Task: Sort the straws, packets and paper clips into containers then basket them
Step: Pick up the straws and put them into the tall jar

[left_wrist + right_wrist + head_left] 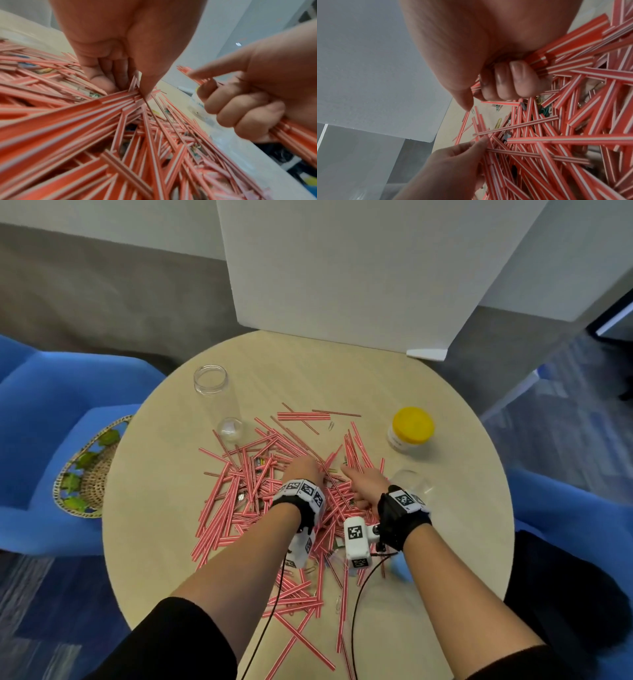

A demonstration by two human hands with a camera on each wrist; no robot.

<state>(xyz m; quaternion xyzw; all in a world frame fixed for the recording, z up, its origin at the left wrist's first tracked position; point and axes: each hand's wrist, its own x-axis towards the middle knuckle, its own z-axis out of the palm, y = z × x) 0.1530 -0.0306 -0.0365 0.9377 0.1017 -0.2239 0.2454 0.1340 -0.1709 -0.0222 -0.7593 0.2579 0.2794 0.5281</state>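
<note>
The right hand (pixel 505 75) is squeezing a bunch of straws (pixel 565 56) in its grip, while the left hand (pixel 120 60) is pinching more just beside it. Paper clips (pixel 544 111) lying under the grip could get scooped up too, and loose straws might be slipping off the desk (pixel 462 525).

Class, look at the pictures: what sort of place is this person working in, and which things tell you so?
Probably an office lounge or meeting corner: a round wooden table, blue armchairs either side, grey carpet and plain white partition walls.
</note>
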